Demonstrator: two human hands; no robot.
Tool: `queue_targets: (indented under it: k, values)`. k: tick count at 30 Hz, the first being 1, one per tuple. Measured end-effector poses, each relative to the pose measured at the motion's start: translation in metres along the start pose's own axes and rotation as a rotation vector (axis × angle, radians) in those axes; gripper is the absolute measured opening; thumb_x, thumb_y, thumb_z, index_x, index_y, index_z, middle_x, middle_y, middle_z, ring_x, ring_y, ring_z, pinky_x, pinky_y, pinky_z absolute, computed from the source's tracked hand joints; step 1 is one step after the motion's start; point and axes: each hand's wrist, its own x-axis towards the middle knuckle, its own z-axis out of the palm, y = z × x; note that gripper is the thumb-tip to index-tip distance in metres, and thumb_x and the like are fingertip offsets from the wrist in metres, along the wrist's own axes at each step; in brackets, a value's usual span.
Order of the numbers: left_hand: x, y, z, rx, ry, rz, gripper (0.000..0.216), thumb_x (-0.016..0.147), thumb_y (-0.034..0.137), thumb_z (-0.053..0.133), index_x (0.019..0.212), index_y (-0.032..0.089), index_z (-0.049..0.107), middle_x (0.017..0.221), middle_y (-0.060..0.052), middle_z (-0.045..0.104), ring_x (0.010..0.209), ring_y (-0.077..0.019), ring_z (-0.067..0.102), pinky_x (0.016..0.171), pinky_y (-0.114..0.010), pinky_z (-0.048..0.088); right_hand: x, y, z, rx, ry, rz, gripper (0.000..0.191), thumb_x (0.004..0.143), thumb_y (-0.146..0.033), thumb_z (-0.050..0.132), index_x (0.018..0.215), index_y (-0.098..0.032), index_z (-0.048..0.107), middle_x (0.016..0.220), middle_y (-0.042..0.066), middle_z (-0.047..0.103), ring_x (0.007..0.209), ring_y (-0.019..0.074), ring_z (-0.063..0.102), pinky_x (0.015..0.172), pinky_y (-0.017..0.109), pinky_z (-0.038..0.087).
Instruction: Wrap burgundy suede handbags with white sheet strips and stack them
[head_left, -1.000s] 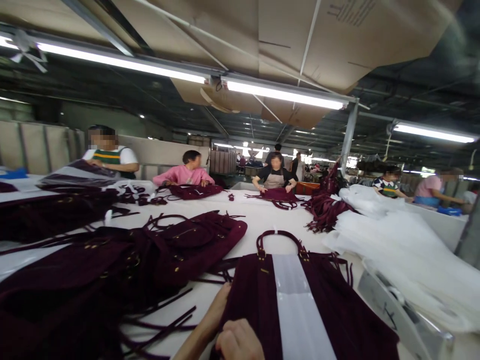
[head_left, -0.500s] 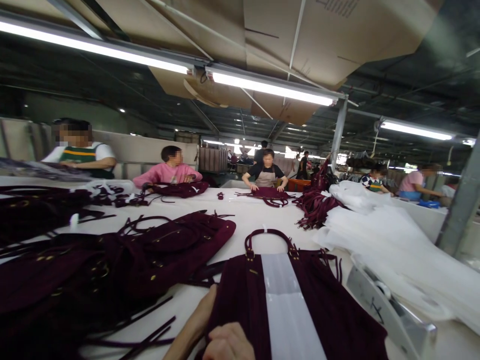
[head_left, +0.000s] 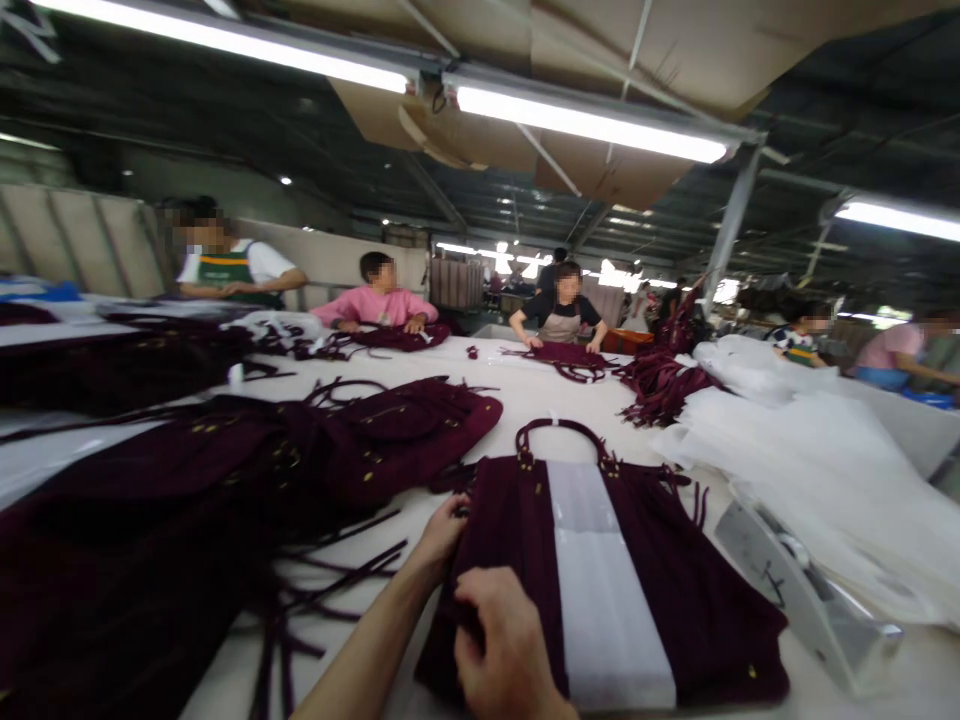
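A dark maroon handbag [head_left: 517, 500] lies flat on the table in front of me, its looped handle [head_left: 559, 425] pointing away. A white paper-like band [head_left: 607, 590] runs down its middle. My left hand [head_left: 448, 525] grips the bag's upper left edge with curled fingers, the tips partly hidden. Nearer to me, my right hand [head_left: 506, 635] is closed with thumb and fingers pinching the fabric along the same left side. Left of my forearm sits a heap of similar maroon bags [head_left: 337, 450] with loose straps and brass-coloured fittings.
A white tape dispenser-like holder [head_left: 810, 600] stands right of the bag, beside piled white sheeting [head_left: 810, 470]. Maroon straps or tassels [head_left: 660, 385] lie farther back. Across the white table [head_left: 420, 520], several people work on maroon pieces. A metal post [head_left: 731, 240] rises at the right.
The view has tilted down, showing more of both hands. My right hand has moved up and right in the picture, onto the bag's left side. My left hand stays at the edge.
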Motion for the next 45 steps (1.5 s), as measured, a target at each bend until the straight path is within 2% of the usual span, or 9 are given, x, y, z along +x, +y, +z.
queue_targets:
  k: [3, 7, 12, 16, 23, 28, 34, 38, 45]
  values:
    - [-0.009, -0.02, 0.0, 0.102, 0.082, 0.048, 0.018, 0.062, 0.025, 0.06, 0.079, 0.019, 0.055, 0.077, 0.002, 0.061, 0.079, -0.0162, 0.055, 0.075, -0.026, 0.046, -0.011, -0.004, -0.013, -0.169, -0.169, 0.165, 0.065, 0.076, -0.012, 0.047, 0.14, -0.014, 0.037, 0.119, 0.014, 0.059, 0.104, 0.0254, 0.055, 0.09, 0.042, 0.048]
    - [-0.01, -0.047, 0.005, 0.2, 0.086, 0.06, 0.015, 0.076, 0.026, 0.048, 0.085, 0.019, 0.057, 0.08, 0.001, 0.062, 0.082, -0.0158, 0.053, 0.08, -0.026, 0.042, -0.025, 0.008, -0.014, -0.411, -0.314, 0.178, 0.063, 0.082, -0.019, 0.05, 0.143, -0.01, 0.037, 0.142, 0.018, 0.043, 0.132, 0.0362, 0.035, 0.103, 0.057, 0.035]
    - [-0.004, -0.051, 0.003, 0.254, -0.014, 0.131, 0.015, 0.074, 0.024, 0.053, 0.086, 0.016, 0.059, 0.08, 0.0, 0.063, 0.079, -0.0166, 0.053, 0.076, -0.026, 0.042, -0.047, 0.017, -0.012, -0.42, -0.459, -0.062, 0.073, 0.08, 0.002, 0.028, 0.151, -0.011, 0.016, 0.149, 0.014, 0.035, 0.137, 0.0237, 0.033, 0.11, 0.046, 0.037]
    - [0.003, -0.05, -0.005, 0.278, -0.115, 0.203, 0.021, 0.066, 0.02, 0.06, 0.087, 0.014, 0.06, 0.083, 0.0, 0.063, 0.08, -0.0161, 0.054, 0.075, -0.025, 0.043, -0.059, 0.019, -0.014, -0.405, -0.493, -0.145, 0.073, 0.083, 0.002, 0.025, 0.152, -0.015, 0.006, 0.149, 0.013, 0.034, 0.138, 0.0248, 0.031, 0.109, 0.049, 0.039]
    - [-0.006, -0.044, -0.009, 0.333, -0.09, 0.194, 0.025, 0.066, 0.018, 0.063, 0.091, 0.013, 0.061, 0.084, -0.002, 0.061, 0.079, -0.0163, 0.054, 0.078, -0.028, 0.045, -0.056, 0.024, -0.022, -0.182, -0.454, 0.018, 0.078, 0.078, 0.004, 0.024, 0.152, -0.019, 0.012, 0.147, 0.007, 0.039, 0.134, 0.0182, 0.038, 0.109, 0.041, 0.04]
    - [-0.057, -0.02, -0.045, 0.387, -0.042, 0.124, 0.029, 0.07, 0.013, 0.053, 0.098, 0.013, 0.06, 0.09, -0.005, 0.06, 0.082, -0.0169, 0.055, 0.079, -0.029, 0.046, -0.052, 0.021, -0.031, -0.038, -0.419, 0.189, 0.066, 0.085, -0.005, 0.031, 0.15, -0.02, 0.025, 0.145, 0.003, 0.043, 0.131, 0.018, 0.044, 0.11, 0.04, 0.038]
    - [-0.151, -0.015, -0.065, 0.323, -0.454, 0.057, 0.032, 0.067, 0.021, 0.063, 0.098, 0.015, 0.064, 0.091, -0.002, 0.062, 0.08, -0.015, 0.055, 0.07, -0.024, 0.045, -0.054, 0.02, -0.037, 0.045, -0.397, 0.313, 0.057, 0.091, -0.016, 0.036, 0.147, -0.022, 0.032, 0.143, 0.003, 0.045, 0.131, 0.0199, 0.044, 0.11, 0.04, 0.038]
    - [-0.172, -0.025, -0.045, 0.285, -0.268, 0.004, 0.019, 0.073, 0.028, 0.057, 0.087, 0.014, 0.06, 0.082, -0.001, 0.059, 0.075, -0.014, 0.052, 0.066, -0.023, 0.041, -0.054, 0.018, -0.038, 0.047, -0.394, 0.279, 0.057, 0.091, -0.014, 0.035, 0.148, -0.019, 0.031, 0.144, 0.005, 0.044, 0.132, 0.0197, 0.042, 0.111, 0.04, 0.036]
    - [-0.159, -0.022, -0.035, 0.563, -0.132, -0.013, 0.009, 0.073, 0.026, 0.056, 0.077, 0.018, 0.054, 0.072, 0.001, 0.055, 0.069, -0.0143, 0.047, 0.06, -0.024, 0.033, -0.058, 0.02, -0.031, -0.061, -0.413, 0.015, 0.07, 0.085, 0.0, 0.024, 0.151, -0.02, 0.018, 0.147, 0.007, 0.038, 0.137, 0.0188, 0.034, 0.112, 0.044, 0.034]
